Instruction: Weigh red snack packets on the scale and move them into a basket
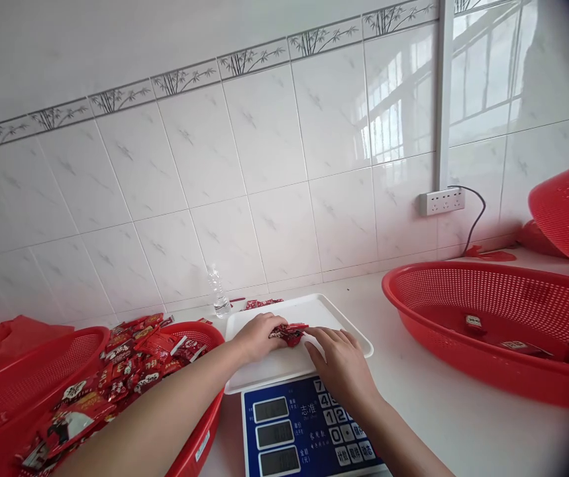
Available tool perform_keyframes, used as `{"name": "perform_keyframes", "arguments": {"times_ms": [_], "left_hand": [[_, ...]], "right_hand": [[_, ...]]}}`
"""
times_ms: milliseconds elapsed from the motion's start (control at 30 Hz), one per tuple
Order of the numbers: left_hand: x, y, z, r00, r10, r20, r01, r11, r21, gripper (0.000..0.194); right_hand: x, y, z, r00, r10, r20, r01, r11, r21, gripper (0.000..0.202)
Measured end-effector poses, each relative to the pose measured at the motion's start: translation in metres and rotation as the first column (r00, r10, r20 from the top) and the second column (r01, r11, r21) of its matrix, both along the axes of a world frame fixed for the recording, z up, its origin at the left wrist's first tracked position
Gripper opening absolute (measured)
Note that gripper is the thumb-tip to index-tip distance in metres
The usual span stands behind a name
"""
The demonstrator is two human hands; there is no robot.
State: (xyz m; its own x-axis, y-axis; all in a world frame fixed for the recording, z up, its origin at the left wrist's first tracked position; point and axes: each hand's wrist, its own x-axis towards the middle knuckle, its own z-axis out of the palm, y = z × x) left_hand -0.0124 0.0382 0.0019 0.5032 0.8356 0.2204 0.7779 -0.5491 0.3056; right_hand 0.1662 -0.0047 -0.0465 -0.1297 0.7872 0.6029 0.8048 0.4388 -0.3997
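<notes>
Red wrapped packets (290,333) are gripped in the closed fingers of the left hand (260,336). The packets' right edge is met by the thumb and forefinger of the right hand (341,361); whether it is pinched or only touched cannot be told. Both hands are held over the white tray (289,366) of a digital price scale (309,424).

To the left, a red mesh basket (213,409) is heaped with similar packets (138,361); to the right, only a few packets (473,323) are seen in a wide red basket (433,291). The work is judged to be under way, with much of the stock perhaps left to be handled, though which basket is being filled cannot be confirmed.

On the scale's blue panel, the brand 志准 can be read, with 金额(元) beside the lowest display and 计数 and 动态 on the lower keys; the digits 7, 4, 1, 2 and 0 are also shown. No weight can be made out. The packets' print is too small to be read. Behind the tray, a clear plastic bottle (218,293) is stood near the tiled wall (279,225).
</notes>
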Motion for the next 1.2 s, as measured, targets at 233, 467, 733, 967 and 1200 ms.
{"name": "perform_keyframes", "arguments": {"times_ms": [233,467,733,967,1200], "left_hand": [[-0.009,-0.007,0.018,0.982,-0.017,0.191,0.035,0.995,-0.092,0.032],[-0.019,-0.018,0.030,0.912,0.125,0.390,-0.079,0.988,-0.131,0.031],[-0.025,-0.040,0.024,0.963,0.263,-0.054,-0.266,0.912,-0.313,0.072],[0.004,-0.036,-0.003,0.940,0.253,-0.228,-0.313,0.905,-0.288,0.098],[0.028,-0.005,0.001,0.965,0.084,-0.250,-0.151,0.952,-0.266,0.102]], "right_hand": [[0.000,-0.002,0.002,0.999,-0.025,-0.028,0.024,0.999,-0.028,0.030],[0.001,0.000,0.000,0.999,-0.040,0.012,0.040,0.999,0.006,0.031],[0.000,-0.001,0.000,0.999,-0.039,0.001,0.038,0.999,0.015,0.031],[0.000,-0.002,0.002,0.998,-0.060,0.019,0.060,0.998,0.008,0.031],[0.004,-0.001,0.002,0.991,-0.071,0.111,0.085,0.988,-0.132,0.034]]}}
